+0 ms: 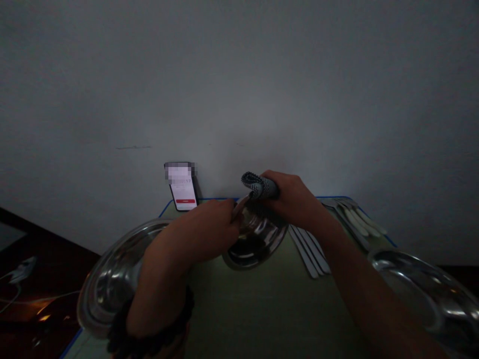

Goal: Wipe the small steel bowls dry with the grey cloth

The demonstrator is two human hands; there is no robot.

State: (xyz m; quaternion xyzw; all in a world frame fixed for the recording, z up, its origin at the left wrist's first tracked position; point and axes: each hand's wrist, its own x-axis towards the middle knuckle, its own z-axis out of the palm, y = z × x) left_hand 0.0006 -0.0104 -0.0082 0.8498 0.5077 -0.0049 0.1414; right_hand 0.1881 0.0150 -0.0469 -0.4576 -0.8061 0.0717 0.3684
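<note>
My left hand (209,227) is closed around the handle of a metal utensil (241,205) whose upper end goes into a cloth. My right hand (294,199) grips that grey dotted cloth (258,185), wrapped around the utensil's tip. Both hands are held just above a small steel plate (258,244) in the middle of the table. A dark beaded bracelet (149,334) circles my left wrist.
A large steel plate (108,279) lies at the left, another (430,294) at the right front. Flat utensils (309,252) lie beside the small plate, and more cutlery (355,219) at the far right. A lit phone (182,187) leans against the wall. The table (262,309) has a blue edge.
</note>
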